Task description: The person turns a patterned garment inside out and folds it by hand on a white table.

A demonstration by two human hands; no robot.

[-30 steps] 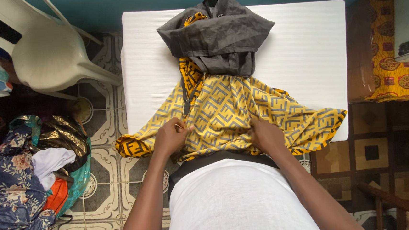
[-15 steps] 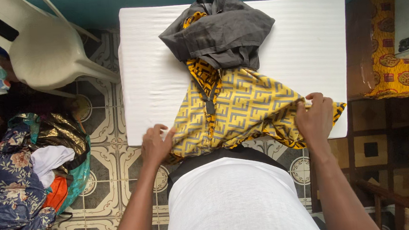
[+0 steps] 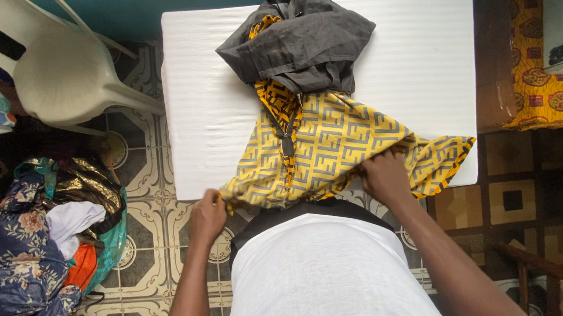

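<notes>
A yellow garment with a grey geometric print point(image 3: 333, 141) lies spread over the near half of a white table point(image 3: 419, 43). A crumpled dark grey cloth point(image 3: 300, 41) sits on its far end. My left hand point(image 3: 206, 217) pinches the garment's near left hem corner, just off the table's front edge. My right hand point(image 3: 385, 176) grips the near hem toward the right, fingers closed on the fabric. The garment's right corner hangs over the table's front right edge.
A white plastic chair point(image 3: 64, 67) stands at the far left. A pile of clothes in bags point(image 3: 30, 241) lies on the patterned tile floor at left. A yellow-and-red printed cloth point(image 3: 548, 93) covers furniture at right. A wooden piece point(image 3: 554, 277) is near right.
My right hand has come back left from the garment's right corner to the near hem. My left hand has slid down to the left hem corner; the left flap is now folded in.
</notes>
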